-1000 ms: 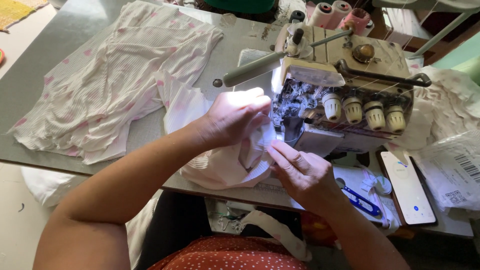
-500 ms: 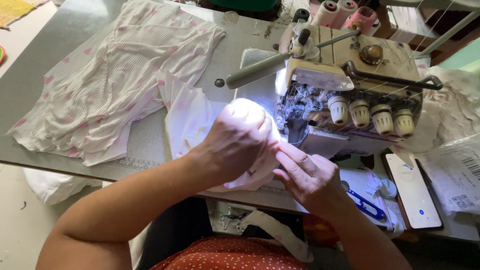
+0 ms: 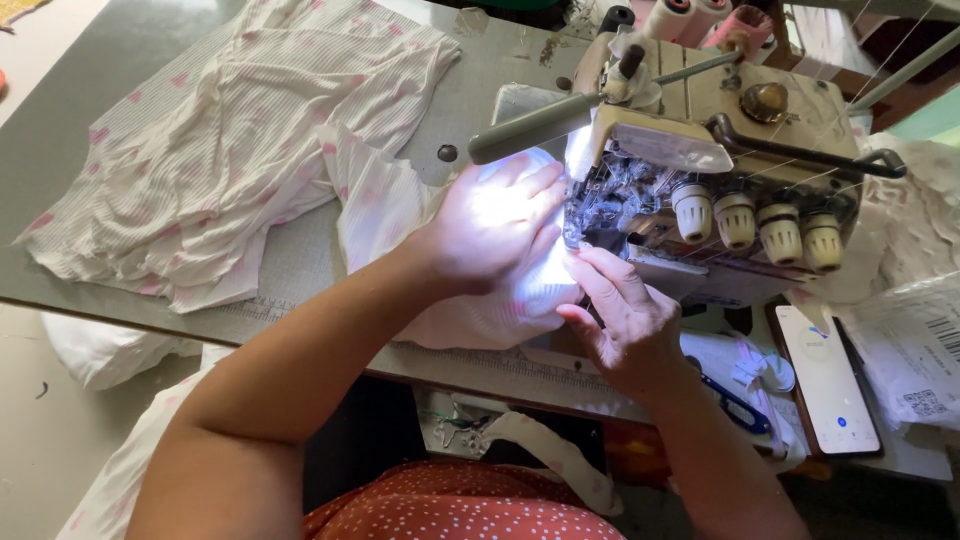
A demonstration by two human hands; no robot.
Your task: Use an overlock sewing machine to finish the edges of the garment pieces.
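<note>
Here, mid-seam at the serger (image 3: pixel 700 160): left hand (image 3: pixel 495 225) spread flat, palm down, pressing the white cloth (image 3: pixel 470 315) against the machine bed under the glare of the lamp, fingers loosely curved rather than clenched; right hand (image 3: pixel 620 315) just beside it, thumb and forefinger pinching the cloth's edge right at the presser foot. Cloth bunched between both hands, trailing left across the worktop (image 3: pixel 120 300) toward a loose heap of pink-dotted fabric (image 3: pixel 230 140). Probably the feeding stage, with the edge being lined up at the needles; whether the machine is running, impossible to tell. Next move likely calls for steady, even guiding: left hand keeping the layers flat, right hand steering the raw edge straight into the foot, fingertips kept well off the blade and needles. Blue snips (image 3: pixel 735 400) and a phone (image 3: pixel 825 385) lying to the right on the worktop, near the right wrist, untouched.
</note>
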